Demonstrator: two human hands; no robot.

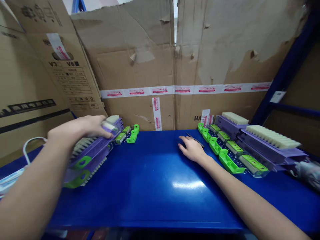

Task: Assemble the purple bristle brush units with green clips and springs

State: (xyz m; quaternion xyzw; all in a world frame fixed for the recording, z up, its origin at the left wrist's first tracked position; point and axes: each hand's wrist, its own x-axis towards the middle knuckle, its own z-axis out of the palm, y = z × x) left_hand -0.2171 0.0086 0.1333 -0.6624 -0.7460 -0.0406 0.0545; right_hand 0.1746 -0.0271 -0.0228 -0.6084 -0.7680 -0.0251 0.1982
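Observation:
My left hand [93, 126] reaches over the purple brush parts [91, 151] at the left, its fingers around a clear-and-white piece [109, 126] at their far end. Cream bristles and green end pieces [80, 178] show on these parts. My right hand [191, 148] rests palm down on the blue table [150, 186], fingers spread, beside a thin dark tool [195, 139] that it partly covers. Right of this hand stand green clips [228, 161], clear boxes with green labels [253, 163] and purple parts with cream bristles [272, 136].
Cardboard sheets [140, 66] with white-and-red tape wall the back. More green clips [132, 135] and small boxes [120, 137] lie at the back left. A white cable [27, 146] curves at the left. A blue frame post [287, 63] rises at the right, near a plastic bag [308, 173].

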